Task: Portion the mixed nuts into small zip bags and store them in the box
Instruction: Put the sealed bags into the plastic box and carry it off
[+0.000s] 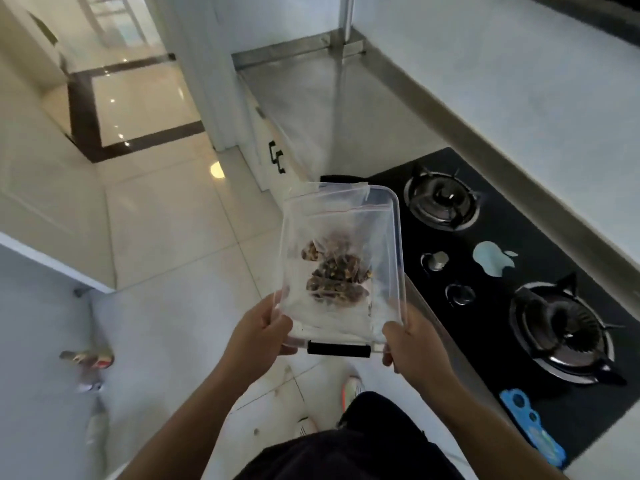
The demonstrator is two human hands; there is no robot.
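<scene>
Head view: box (394, 237) with bagged nuts (332, 275).

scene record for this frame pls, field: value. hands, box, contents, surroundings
left hand: left hand grips the near left corner of the box
right hand: right hand grips the near right corner
box: clear plastic box, black latch on the near end, held in the air, partly over the floor beside the counter
contents: zip bags with mixed nuts lying inside; bag count unclear
lid: cannot tell
right of box: black gas hob with two burners
floor: pale tiles
</scene>
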